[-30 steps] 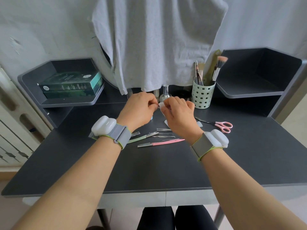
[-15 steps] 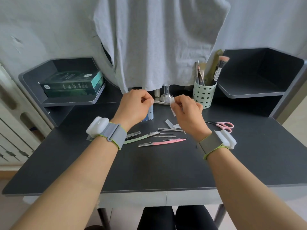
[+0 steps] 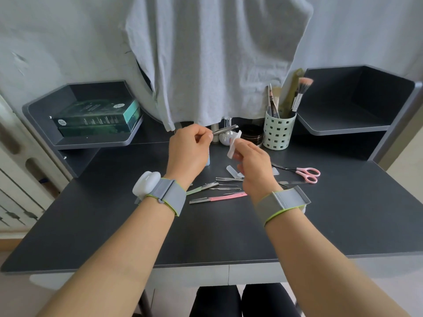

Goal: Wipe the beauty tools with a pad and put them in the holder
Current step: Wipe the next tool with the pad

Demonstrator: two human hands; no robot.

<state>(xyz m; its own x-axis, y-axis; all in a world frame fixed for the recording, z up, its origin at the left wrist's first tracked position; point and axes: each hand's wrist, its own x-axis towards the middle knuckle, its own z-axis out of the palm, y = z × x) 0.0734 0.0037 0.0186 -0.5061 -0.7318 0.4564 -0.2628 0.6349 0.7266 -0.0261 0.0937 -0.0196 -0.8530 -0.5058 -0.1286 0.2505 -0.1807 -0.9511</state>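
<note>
My left hand (image 3: 188,152) pinches a slim metal tool (image 3: 225,129), its tip pointing right toward the holder. My right hand (image 3: 253,163) grips a white pad (image 3: 234,145), held just below and apart from the tool's tip. The holder (image 3: 278,131), a pale green perforated cup, stands at the back right with brushes and other tools in it. On the dark desk (image 3: 114,225) between my wrists lie a pink razor (image 3: 218,198), a green razor (image 3: 201,187) and several thin metal tools (image 3: 229,179). Pink scissors (image 3: 302,172) lie to the right.
A small glass bottle (image 3: 226,136) and a dark round jar (image 3: 251,135) sit behind my hands. Green boxes (image 3: 98,117) fill the left shelf. A grey cloth (image 3: 217,58) hangs above. Small clear caps (image 3: 231,171) lie near the tools. The right shelf (image 3: 343,124) is dark grey.
My hands have drawn apart and risen: the pad has slid off the metal tool, and my left hand now holds the tool up with its tip toward the holder.
</note>
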